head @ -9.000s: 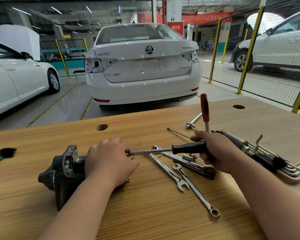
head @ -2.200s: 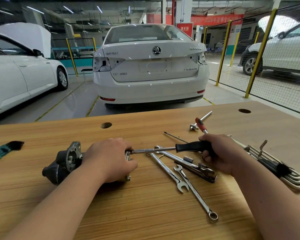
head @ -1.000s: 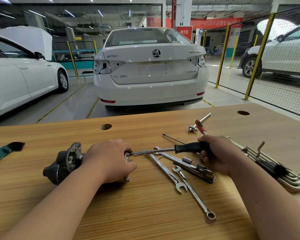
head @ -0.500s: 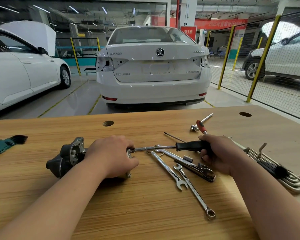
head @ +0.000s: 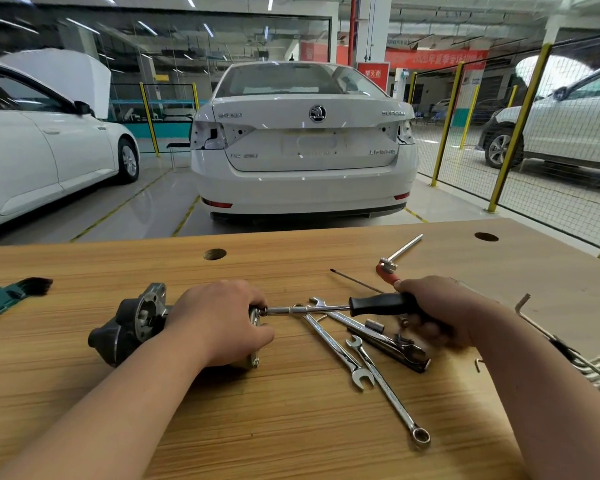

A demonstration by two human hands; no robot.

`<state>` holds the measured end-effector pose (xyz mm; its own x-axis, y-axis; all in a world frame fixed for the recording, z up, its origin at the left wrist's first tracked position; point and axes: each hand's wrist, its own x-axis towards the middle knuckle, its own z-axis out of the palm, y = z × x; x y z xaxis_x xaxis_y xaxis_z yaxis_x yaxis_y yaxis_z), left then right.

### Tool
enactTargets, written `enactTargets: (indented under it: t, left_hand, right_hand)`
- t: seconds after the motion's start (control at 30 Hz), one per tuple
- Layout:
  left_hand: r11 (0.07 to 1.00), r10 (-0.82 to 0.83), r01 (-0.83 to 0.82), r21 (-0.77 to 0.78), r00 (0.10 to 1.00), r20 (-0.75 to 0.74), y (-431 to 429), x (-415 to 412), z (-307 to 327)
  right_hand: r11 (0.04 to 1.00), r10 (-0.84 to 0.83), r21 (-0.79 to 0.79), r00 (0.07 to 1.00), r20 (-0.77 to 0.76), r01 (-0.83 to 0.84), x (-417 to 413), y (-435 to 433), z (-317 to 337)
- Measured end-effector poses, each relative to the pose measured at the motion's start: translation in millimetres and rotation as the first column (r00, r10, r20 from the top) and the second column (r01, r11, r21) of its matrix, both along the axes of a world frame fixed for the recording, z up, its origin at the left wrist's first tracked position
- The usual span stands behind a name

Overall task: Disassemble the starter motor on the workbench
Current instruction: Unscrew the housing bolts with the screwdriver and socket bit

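Landmark: starter motor (head: 129, 327), lying on its side on the workbench (head: 257, 427). Two combination wrenches (head: 357, 362) lie loose to its right, nearest the viewer. Left hand (head: 222, 323) clamped over the motor body. Right hand (head: 440, 313) closed around black-handled driver (head: 381, 304), shaft horizontal, tip at the motor's right end. White car (head: 302, 143) beyond.

Matt grained wood workbench (head: 291, 427); shiny chrome wrenches (head: 340, 351); dull grey cast-metal starter motor (head: 129, 327).
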<state>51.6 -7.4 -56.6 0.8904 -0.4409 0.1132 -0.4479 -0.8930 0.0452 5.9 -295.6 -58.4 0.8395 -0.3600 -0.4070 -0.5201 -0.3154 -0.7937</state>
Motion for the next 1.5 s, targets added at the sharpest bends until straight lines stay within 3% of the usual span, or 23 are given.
enactTargets:
  t: [0.13,0.5,0.73,0.9,1.13,1.43,1.5]
  left_hand:
    - [1.000,0.004,-0.004,-0.003,1.000,0.001,1,-1,0]
    - [1.000,0.009,-0.009,0.021,1.000,0.027,1,-3,-1]
    - [0.999,0.023,-0.023,0.028,1.000,0.016,0,-3,-1]
    - [0.997,0.078,-0.078,0.021,0.997,0.003,-4,0,2]
    - [0.995,0.096,-0.096,-0.028,0.995,0.019,-6,1,-1]
    - [0.996,0.082,-0.081,-0.037,0.996,0.035,-4,2,-3]
    - [0.996,0.084,-0.083,-0.041,0.996,0.029,-4,2,-3]
  right_hand:
    - [0.993,-0.013,0.118,1.000,-0.013,0.015,1,1,-4]
    - [0.988,-0.021,0.156,0.986,0.164,-0.005,5,2,-14]
    - [0.930,-0.017,0.357,0.963,0.268,-0.083,-2,-4,-21]
    - [0.814,-0.113,0.576,0.950,0.290,-0.079,-6,-2,-20]
    - [0.814,-0.149,0.575,0.932,0.332,-0.074,-3,4,-20]
    - [0.832,-0.039,0.546,0.971,0.234,-0.098,0,-3,-11]
    - [0.876,-0.024,0.475,0.977,0.211,-0.081,2,-2,-11]
